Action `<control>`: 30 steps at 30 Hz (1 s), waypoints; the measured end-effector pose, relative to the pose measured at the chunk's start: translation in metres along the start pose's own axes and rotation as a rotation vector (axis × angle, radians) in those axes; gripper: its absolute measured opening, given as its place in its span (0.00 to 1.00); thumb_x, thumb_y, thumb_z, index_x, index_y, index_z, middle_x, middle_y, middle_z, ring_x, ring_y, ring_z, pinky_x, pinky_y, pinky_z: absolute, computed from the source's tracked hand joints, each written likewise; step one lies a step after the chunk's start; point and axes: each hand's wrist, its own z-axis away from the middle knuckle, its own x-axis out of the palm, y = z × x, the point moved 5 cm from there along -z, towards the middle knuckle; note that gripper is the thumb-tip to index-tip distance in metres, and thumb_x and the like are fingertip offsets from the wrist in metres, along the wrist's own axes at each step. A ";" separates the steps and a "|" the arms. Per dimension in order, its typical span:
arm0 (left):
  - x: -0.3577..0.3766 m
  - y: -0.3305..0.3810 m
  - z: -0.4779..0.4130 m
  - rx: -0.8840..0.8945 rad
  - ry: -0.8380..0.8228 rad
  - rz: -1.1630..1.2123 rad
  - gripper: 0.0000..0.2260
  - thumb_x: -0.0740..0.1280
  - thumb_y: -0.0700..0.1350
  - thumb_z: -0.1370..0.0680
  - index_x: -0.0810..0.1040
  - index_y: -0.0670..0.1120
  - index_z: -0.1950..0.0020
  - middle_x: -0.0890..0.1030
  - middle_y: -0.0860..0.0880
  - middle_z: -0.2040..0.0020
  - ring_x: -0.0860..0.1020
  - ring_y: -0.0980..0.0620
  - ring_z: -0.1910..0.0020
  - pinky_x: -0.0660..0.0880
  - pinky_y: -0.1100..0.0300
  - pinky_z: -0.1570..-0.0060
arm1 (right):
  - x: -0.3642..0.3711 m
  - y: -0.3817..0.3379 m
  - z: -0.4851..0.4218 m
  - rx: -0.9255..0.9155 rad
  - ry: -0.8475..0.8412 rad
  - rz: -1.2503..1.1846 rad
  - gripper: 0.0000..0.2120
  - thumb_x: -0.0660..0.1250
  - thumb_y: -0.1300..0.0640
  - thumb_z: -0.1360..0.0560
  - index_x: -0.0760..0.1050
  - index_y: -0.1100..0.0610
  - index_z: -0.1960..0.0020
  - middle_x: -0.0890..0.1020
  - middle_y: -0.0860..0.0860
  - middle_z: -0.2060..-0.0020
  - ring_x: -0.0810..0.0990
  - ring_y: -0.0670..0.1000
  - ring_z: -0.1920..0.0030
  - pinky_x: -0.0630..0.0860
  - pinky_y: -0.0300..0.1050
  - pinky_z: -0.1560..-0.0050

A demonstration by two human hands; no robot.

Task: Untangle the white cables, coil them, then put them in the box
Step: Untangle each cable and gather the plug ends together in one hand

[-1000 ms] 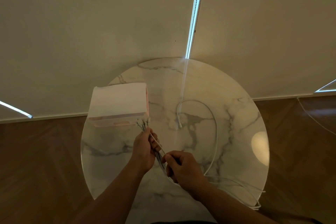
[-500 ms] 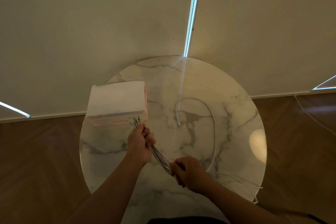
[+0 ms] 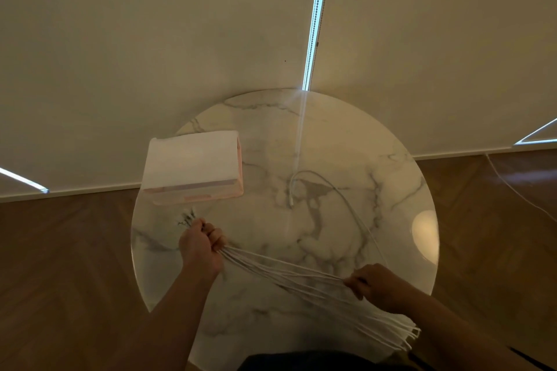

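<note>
The bundle of white cables [image 3: 286, 268] is gripped in the left hand [image 3: 200, 247]. Its fingers are curled tightly round the strands just behind the plug ends [image 3: 187, 217], which stick out on the far side of the fist. Further right and nearer, the same bundle is held by the right hand [image 3: 376, 286], fingers closed over it. Between the two hands the cables are drawn out fairly straight and slightly fanned, low over the round marble table [image 3: 346, 135]. Past the right hand, the folded-back loops [image 3: 404, 337] are seen at the near right rim.

One single cable [image 3: 291, 196] lies apart on the tabletop, curving from the middle towards the right hand; whether it joins the bundle cannot be told. The box [image 3: 193, 166] stands at the far left, just beyond the plug ends and not touching them.

The step in hand is judged to be straightening and aligning; no coil has been formed and nothing is boxed. For the next move, the left grip should be kept firm so the plugs stay even. The slack should then be wound into loops and the single cable gathered in.
</note>
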 end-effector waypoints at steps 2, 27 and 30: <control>-0.010 0.004 -0.004 0.021 0.049 0.007 0.16 0.50 0.36 0.19 0.59 0.50 0.65 0.58 0.56 0.80 0.55 0.58 0.83 0.51 0.64 0.81 | 0.002 0.017 0.003 0.060 -0.055 0.016 0.22 0.58 0.42 0.20 0.74 0.51 0.68 0.78 0.47 0.70 0.76 0.43 0.67 0.75 0.43 0.55; 0.078 -0.021 0.065 0.610 -0.445 -1.082 0.13 0.57 0.47 0.17 0.70 0.42 0.59 0.76 0.48 0.74 0.75 0.53 0.77 0.73 0.59 0.73 | -0.042 -0.161 -0.020 -0.248 0.183 -0.239 0.20 0.57 0.52 0.18 0.76 0.53 0.67 0.72 0.45 0.76 0.72 0.43 0.74 0.66 0.34 0.68; 0.061 -0.007 0.041 0.635 -0.257 -1.083 0.15 0.55 0.56 0.21 0.69 0.48 0.62 0.76 0.44 0.70 0.76 0.43 0.71 0.75 0.48 0.67 | -0.041 -0.141 -0.016 -0.234 0.191 -0.230 0.21 0.58 0.50 0.18 0.74 0.50 0.69 0.74 0.47 0.74 0.73 0.44 0.72 0.67 0.35 0.64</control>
